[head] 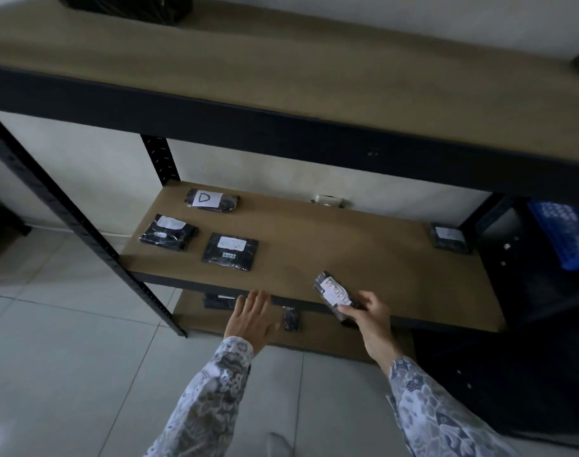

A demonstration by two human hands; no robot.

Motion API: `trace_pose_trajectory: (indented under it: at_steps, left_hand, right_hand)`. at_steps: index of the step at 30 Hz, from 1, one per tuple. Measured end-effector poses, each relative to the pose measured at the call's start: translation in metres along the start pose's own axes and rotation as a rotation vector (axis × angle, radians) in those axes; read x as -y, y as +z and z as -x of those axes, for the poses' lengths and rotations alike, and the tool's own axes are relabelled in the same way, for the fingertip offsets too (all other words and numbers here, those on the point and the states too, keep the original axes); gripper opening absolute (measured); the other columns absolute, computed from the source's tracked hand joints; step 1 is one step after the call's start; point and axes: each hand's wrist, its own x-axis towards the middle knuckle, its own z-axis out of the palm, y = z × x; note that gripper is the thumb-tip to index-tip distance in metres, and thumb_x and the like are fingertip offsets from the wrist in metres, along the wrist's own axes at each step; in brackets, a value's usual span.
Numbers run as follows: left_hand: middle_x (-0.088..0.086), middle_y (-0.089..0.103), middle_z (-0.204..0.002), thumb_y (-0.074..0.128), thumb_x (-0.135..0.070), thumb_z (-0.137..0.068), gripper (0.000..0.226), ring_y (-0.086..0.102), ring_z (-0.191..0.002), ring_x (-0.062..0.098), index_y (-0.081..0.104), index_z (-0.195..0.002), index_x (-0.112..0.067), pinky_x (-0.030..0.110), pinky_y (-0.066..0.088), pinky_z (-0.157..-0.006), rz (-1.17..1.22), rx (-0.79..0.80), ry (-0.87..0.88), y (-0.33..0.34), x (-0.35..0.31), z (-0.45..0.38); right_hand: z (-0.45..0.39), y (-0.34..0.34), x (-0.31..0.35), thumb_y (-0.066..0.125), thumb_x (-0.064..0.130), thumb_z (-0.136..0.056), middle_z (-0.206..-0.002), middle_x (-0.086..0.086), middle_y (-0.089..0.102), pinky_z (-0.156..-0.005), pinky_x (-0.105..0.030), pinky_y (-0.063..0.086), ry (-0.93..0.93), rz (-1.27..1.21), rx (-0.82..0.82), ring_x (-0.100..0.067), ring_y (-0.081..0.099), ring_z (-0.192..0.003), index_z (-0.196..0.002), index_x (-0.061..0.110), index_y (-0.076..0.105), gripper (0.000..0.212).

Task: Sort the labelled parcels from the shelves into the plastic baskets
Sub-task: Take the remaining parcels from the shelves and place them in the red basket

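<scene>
Head view: the right hand (370, 313) pinches a black parcel marked RETURN (336, 293) by its near end, above the middle shelf's (380, 252) front edge. Best to read the label, then carry it to the matching basket; a blue basket (568, 235) sits far right. The left hand (252, 316) is spread flat and empty, near the shelf lip.

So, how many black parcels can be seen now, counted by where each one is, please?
Middle shelf: 4 ()
Held in right hand: 1
Bottom shelf: 2 ()
Total: 7
</scene>
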Motion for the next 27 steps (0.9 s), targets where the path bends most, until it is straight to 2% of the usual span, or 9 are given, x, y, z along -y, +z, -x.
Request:
trace_pose_trajectory:
  at_steps: [3, 6, 9, 12, 14, 17, 20, 24, 27]
  left_hand:
    - [0.012, 0.056, -0.129, 0.058, -0.040, -0.086, 0.051, 0.050, -0.123, 0.029, 0.056, -0.124, -0.005, 0.047, 0.037, -0.105, -0.007, 0.020, 0.058, -0.013, -0.012, 0.044]
    - [0.004, 0.070, -0.097, 0.075, -0.044, -0.068, 0.044, 0.066, -0.093, 0.022, 0.070, -0.097, -0.012, 0.039, 0.053, -0.085, -0.066, -0.052, 0.123, -0.035, -0.032, 0.083]
    - [0.007, 0.068, -0.102, 0.063, -0.041, -0.080, 0.039, 0.064, -0.098, 0.024, 0.068, -0.103, -0.010, 0.042, 0.052, -0.088, -0.059, -0.113, 0.196, -0.061, -0.059, 0.116]
    - [0.004, 0.070, -0.089, 0.038, -0.044, -0.081, 0.046, 0.067, -0.081, 0.020, 0.072, -0.089, -0.013, 0.036, 0.056, -0.075, -0.149, -0.085, 0.270, -0.088, -0.086, 0.140]
    - [0.003, 0.070, -0.085, 0.042, -0.046, -0.079, 0.046, 0.067, -0.076, 0.019, 0.073, -0.086, -0.014, 0.034, 0.056, -0.071, -0.200, -0.124, 0.287, -0.107, -0.108, 0.150]
    - [0.009, 0.065, -0.111, 0.039, -0.047, -0.089, 0.050, 0.061, -0.102, 0.026, 0.066, -0.111, -0.010, 0.039, 0.048, -0.090, -0.191, -0.135, 0.289, -0.125, -0.145, 0.154]
    - [0.013, 0.039, -0.145, 0.002, -0.052, -0.088, 0.078, 0.035, -0.134, 0.029, 0.038, -0.139, -0.006, 0.044, 0.023, -0.111, -0.166, -0.111, 0.357, -0.137, -0.191, 0.155]
    - [0.008, 0.025, -0.153, 0.016, -0.049, -0.098, 0.062, 0.020, -0.141, 0.024, 0.025, -0.145, -0.009, 0.042, 0.011, -0.116, -0.205, -0.120, 0.431, -0.146, -0.270, 0.140]
    - [0.009, 0.041, -0.144, 0.000, -0.055, -0.090, 0.077, 0.037, -0.131, 0.025, 0.036, -0.140, -0.010, 0.040, 0.024, -0.110, -0.195, -0.191, 0.433, -0.147, -0.335, 0.125]
  right_hand:
    - [0.044, -0.039, -0.002, 0.074, -0.012, -0.065, -0.109, -0.021, 0.066, -0.092, -0.041, 0.050, 0.071, -0.149, -0.048, -0.033, 0.064, -0.100, -0.108, 0.000, 0.059, 0.047]
    - [0.097, -0.075, 0.005, 0.070, -0.013, -0.070, -0.105, -0.025, 0.065, -0.080, -0.037, 0.052, 0.126, -0.294, -0.060, -0.032, 0.065, -0.091, -0.107, -0.005, 0.060, 0.039]
    - [0.152, -0.110, 0.013, 0.065, -0.013, -0.076, -0.105, -0.026, 0.062, -0.071, -0.029, 0.051, 0.135, -0.448, -0.051, -0.027, 0.063, -0.084, -0.109, -0.009, 0.058, 0.034]
    - [0.194, -0.145, 0.014, 0.063, -0.012, -0.078, -0.103, -0.022, 0.062, -0.063, -0.023, 0.054, 0.134, -0.503, -0.063, -0.022, 0.063, -0.085, -0.107, -0.009, 0.058, 0.029]
    - [0.213, -0.169, 0.015, 0.063, -0.011, -0.078, -0.103, -0.023, 0.062, -0.068, -0.026, 0.054, 0.132, -0.522, -0.070, -0.023, 0.063, -0.086, -0.106, -0.008, 0.059, 0.028]
    - [0.232, -0.209, 0.016, 0.064, -0.009, -0.078, -0.103, -0.024, 0.064, -0.077, -0.034, 0.051, 0.111, -0.516, -0.089, -0.030, 0.063, -0.090, -0.106, -0.008, 0.061, 0.028]
    - [0.241, -0.252, 0.019, 0.064, -0.005, -0.080, -0.102, -0.024, 0.064, -0.073, -0.033, 0.053, 0.066, -0.547, -0.126, -0.030, 0.063, -0.089, -0.100, -0.004, 0.063, 0.020]
    - [0.243, -0.323, 0.023, 0.063, -0.006, -0.081, -0.093, -0.019, 0.066, -0.058, -0.020, 0.055, -0.010, -0.578, -0.180, -0.023, 0.064, -0.083, -0.095, -0.001, 0.063, 0.015]
    - [0.236, -0.385, 0.026, 0.066, -0.004, -0.080, -0.089, -0.016, 0.069, -0.057, -0.020, 0.054, -0.070, -0.562, -0.193, -0.023, 0.065, -0.082, -0.093, -0.001, 0.065, 0.014]
